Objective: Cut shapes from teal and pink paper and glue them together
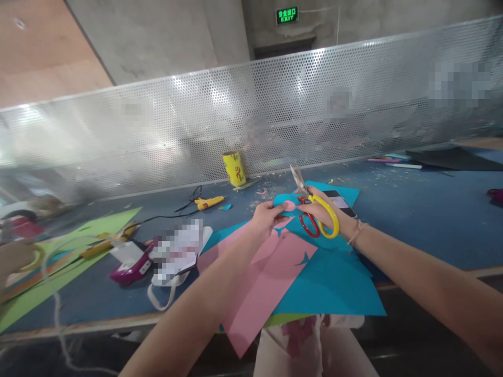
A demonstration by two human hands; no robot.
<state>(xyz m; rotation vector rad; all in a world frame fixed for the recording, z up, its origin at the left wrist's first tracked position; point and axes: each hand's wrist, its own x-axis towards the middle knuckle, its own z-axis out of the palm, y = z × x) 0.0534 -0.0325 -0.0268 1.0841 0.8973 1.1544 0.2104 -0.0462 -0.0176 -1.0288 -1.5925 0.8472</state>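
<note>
My left hand [265, 217] pinches a small rounded blue paper piece [280, 198] at its left edge. On its face sits a small pink paper disc [290, 206]. My right hand [315, 210] has closed around the scissors [330, 225], which have one yellow and one red handle; their blades point up and away. The right fingertips also meet the right side of the blue piece. Under my hands lie a pink paper sheet [271, 277] with cut edges and a larger blue paper sheet [334, 285].
A phone [341, 204] lies beside my right wrist. A yellow can-shaped roll [234, 168] and a yellow glue gun [210, 202] stand farther back. Left are a purple device [131, 268], green paper [90, 225] and another person's hand [18, 256]. A perforated metal panel [188, 131] bounds the table.
</note>
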